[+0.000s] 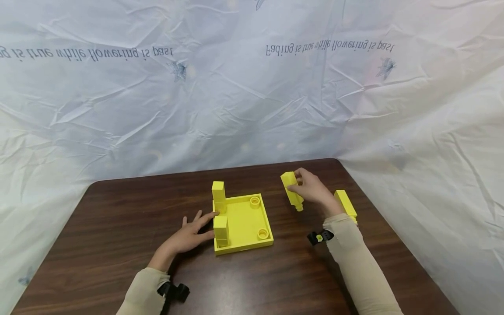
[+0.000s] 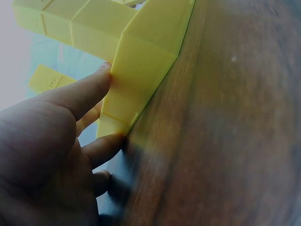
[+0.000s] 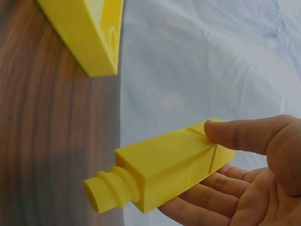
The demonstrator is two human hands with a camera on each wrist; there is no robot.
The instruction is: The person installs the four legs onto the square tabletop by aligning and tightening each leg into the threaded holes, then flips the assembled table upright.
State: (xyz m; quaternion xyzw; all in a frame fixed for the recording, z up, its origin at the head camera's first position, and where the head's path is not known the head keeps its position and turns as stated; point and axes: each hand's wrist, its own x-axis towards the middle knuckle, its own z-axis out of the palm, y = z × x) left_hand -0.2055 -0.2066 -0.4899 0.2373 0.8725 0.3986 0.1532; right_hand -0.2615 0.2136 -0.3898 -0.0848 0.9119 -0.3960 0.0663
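Note:
A square yellow tray (image 1: pixel 244 223) lies on the table, with low walls and round sockets in its two right corners. Two yellow posts, a far one (image 1: pixel 218 194) and a near one (image 1: pixel 221 229), stand upright at its left corners. My left hand (image 1: pixel 188 235) touches the tray's left wall with extended fingers; in the left wrist view the thumb rests against the tray wall (image 2: pixel 146 61). To the right of the tray, my right hand (image 1: pixel 313 189) pinches a third yellow post (image 3: pixel 174 162) between thumb and fingers, tilted above the table, its ridged round peg pointing down.
Another yellow post (image 1: pixel 345 203) lies on the table beyond the right forearm, partly hidden by the sleeve. The dark wooden table (image 1: pixel 252 280) ends at a pale printed cloth (image 1: pixel 236 109) hanging behind and at the sides. Each wrist wears a small black camera.

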